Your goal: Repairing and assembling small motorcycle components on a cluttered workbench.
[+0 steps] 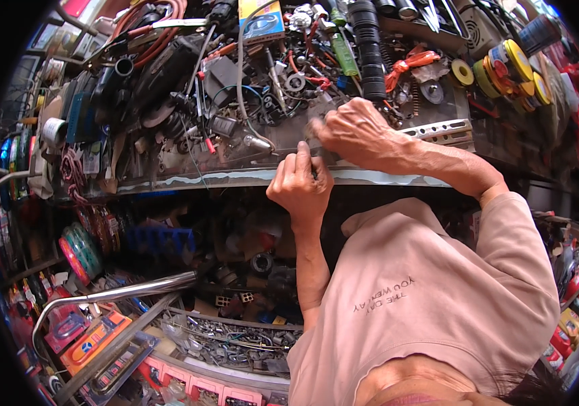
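Observation:
My left hand is closed at the front edge of the cluttered workbench, its index finger reaching forward. Something small and dark shows by its curled fingers, too hidden to name. Just beyond and to the right, my right hand is also closed, held low over the bench with its fingertips blurred by motion. Whatever it may hold cannot be made out. Left of both hands lies a small silvery bulb-shaped piece beside a thin cable. A perforated metal strip lies to the right of my right wrist.
Behind my hands, tools and parts crowd the bench: a green-handled screwdriver, a black corrugated tube, orange cord and yellow tape rolls. Below the edge at left are a bent chrome tube and a tray of metal bits.

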Demonstrator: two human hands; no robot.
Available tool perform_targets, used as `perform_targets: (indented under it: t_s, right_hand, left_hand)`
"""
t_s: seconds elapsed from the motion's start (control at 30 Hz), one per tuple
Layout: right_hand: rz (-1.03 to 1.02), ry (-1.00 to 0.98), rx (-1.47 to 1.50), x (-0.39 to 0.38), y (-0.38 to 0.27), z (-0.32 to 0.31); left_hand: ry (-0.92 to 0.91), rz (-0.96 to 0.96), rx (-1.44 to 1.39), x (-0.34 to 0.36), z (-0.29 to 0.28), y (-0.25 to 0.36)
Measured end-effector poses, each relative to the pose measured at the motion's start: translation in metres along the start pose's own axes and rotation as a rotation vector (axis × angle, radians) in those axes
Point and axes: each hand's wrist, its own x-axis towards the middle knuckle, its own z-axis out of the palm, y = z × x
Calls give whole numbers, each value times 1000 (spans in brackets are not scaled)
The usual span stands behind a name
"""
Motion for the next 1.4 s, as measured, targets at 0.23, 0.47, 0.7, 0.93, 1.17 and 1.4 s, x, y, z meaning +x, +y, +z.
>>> perform_targets:
  t_s: [0.23, 0.47, 0.7, 0.93, 1.17, 1.4]
  right_hand:
    - [114, 93, 174, -56, -6, 4]
    - [191, 175, 282, -82, -3, 0]
    - [238, 40, 317, -88, -4, 9]
    - [186, 77, 436, -89, -6, 12]
    - [339, 333, 404, -106, 8, 9]
    - [483, 240, 299, -126, 46, -3]
  left_hand:
    - [-37, -20, -33, 5, -5, -2]
    - [-528, -118, 163, 47, -38, 1]
    - [-805, 176, 317, 79, -33, 0]
    - [-705, 260, 274, 74, -30, -12]
    - [-378, 167, 158, 74, -41, -2]
    - [-409, 95, -75, 51, -33, 47]
